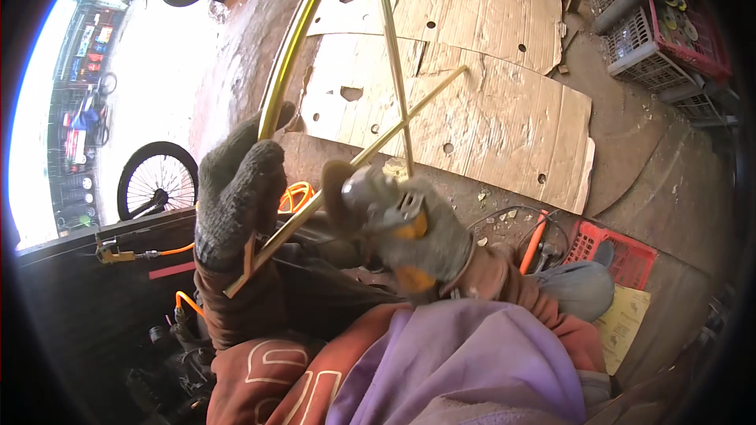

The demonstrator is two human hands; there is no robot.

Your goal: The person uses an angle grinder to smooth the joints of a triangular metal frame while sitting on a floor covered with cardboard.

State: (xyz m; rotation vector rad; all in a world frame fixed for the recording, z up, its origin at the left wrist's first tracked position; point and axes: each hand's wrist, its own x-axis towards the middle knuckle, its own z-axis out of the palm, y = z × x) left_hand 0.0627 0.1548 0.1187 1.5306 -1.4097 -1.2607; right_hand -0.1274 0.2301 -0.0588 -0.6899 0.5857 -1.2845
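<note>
Nearest: purple garment point(472, 362) bunched at the wearer's front. Just past it, the gloved right hand point(425, 244) is closed round the body of a compact disc grinder or sander point(376, 193). Its brown disc point(339, 189) sits left of the grip, edge toward a slanting bar point(378, 152); whether the two touch, cannot tell. The placing probably leaves the knuckles behind the disc, not in its path.

Gloved left hand point(240, 189) is curled shut round the near end of a left tube point(290, 47) — likely to steady the metal while the other hand manages the tool.

The metal lies ahead of the torso, reaching out over the floor: the left tube, the slanting bar and a straighter bar point(390, 39). All three are slender and brass-coloured; the left tube is glossiest, with a yellow-green sheen and a bend perhaps exaggerated by the lens. The slanting bar looks duller, its near end by the left sleeve. It crosses the straighter bar; joined or merely overlapping, cannot tell.

Beyond, creased cardboard point(488, 142) with punched holes covers the ground — presumably protection for work laid down. Far right: stacked plastic baskets point(630, 63).
</note>
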